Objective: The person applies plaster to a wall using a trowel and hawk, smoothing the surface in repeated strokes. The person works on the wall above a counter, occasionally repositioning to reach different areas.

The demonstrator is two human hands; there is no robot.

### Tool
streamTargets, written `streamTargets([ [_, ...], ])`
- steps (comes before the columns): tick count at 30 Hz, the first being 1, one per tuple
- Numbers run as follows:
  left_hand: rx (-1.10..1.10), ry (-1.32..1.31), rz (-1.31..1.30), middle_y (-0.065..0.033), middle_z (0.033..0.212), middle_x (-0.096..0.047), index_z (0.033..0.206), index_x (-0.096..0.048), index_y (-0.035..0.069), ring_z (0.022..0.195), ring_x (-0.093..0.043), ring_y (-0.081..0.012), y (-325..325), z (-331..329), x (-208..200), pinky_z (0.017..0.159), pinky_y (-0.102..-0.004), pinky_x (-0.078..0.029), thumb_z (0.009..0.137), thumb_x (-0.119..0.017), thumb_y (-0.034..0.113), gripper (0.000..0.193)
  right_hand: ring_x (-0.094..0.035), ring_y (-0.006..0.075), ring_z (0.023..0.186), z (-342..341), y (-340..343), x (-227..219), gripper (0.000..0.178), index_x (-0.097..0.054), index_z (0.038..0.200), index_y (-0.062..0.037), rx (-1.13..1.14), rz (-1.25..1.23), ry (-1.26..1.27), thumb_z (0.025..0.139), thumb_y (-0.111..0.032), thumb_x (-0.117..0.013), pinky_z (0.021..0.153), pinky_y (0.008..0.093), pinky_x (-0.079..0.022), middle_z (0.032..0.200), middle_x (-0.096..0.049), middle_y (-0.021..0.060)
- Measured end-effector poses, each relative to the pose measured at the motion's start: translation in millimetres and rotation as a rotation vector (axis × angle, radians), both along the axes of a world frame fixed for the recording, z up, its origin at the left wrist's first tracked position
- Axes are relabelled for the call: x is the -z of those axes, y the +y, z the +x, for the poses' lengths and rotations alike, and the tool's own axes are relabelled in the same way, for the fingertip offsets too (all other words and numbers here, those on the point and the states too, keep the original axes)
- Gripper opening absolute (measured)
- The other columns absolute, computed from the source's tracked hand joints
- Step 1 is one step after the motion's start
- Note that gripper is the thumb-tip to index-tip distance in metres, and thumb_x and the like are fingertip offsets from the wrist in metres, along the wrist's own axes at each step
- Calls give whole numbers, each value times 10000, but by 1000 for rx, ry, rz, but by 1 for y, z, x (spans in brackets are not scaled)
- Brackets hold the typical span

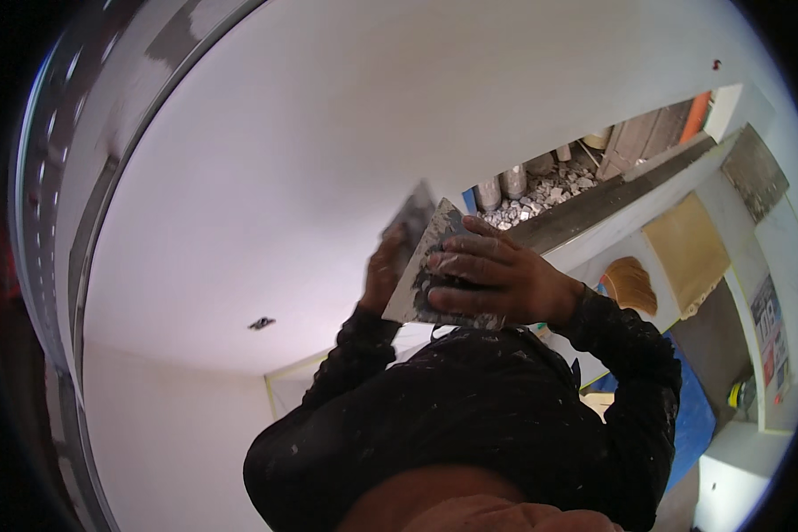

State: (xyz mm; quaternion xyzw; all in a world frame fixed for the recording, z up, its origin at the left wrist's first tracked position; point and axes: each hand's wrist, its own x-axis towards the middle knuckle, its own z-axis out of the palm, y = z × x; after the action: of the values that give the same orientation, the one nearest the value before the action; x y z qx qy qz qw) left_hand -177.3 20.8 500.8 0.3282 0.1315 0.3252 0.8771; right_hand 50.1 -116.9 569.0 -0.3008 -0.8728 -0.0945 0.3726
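Both my hands are raised in front of my chest, in black sleeves flecked with white. My right hand (501, 277) grips a flat, pale-edged putty plate (424, 257). Its fingers lie across the plate's dark face, which is crusted with dried filler; the thumb is hidden. Just behind this plate, my left hand (383, 270) holds a grey filling blade (414, 222), smeared by motion. The plate covers part of that blade and hand. Whether the two tools touch, I cannot tell.
A broad white plastered surface (239, 195) with a small dark fitting (262, 324) spreads on the left. An opening at the right shows rubble (554, 191) and grey cylinders. Brown cardboard (685, 253), a broom head (631, 284) and a blue sheet (690, 412) lie at the right.
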Motion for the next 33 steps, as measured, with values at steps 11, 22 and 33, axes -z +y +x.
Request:
streamTargets([
  [11, -170, -169, 541, -134, 1391, -419, 1409, -298, 37, 1288, -401, -283, -7, 0, -64, 1092, -407, -275, 964, -471, 267, 530, -532, 264, 1096, 27, 32, 30, 504, -467, 1239, -54, 242, -404, 518, 769, 25, -632, 930, 386, -462, 1127, -546, 138],
  [22, 135, 1134, 1717, -138, 1396, -407, 1338, -446, 104, 1284, -393, -317, 1, -60, -40, 1054, -399, -367, 935, -512, 156, 412, -631, 235, 889, 27, 51, -27, 284, -526, 1133, -8, 164, -66, 691, 854, -61, -519, 770, 360, -526, 1039, -615, 131],
  [33, -322, 1189, 1147, -118, 804, -580, 1308, -481, 36, 703, -503, -153, -17, -124, 0, 708, -285, -452, 964, -444, 167, 370, -562, 364, 850, -149, 198, -65, 615, -331, 1281, 157, 694, 66, 363, 728, -19, -533, 607, 361, -553, 1114, -433, 286],
])
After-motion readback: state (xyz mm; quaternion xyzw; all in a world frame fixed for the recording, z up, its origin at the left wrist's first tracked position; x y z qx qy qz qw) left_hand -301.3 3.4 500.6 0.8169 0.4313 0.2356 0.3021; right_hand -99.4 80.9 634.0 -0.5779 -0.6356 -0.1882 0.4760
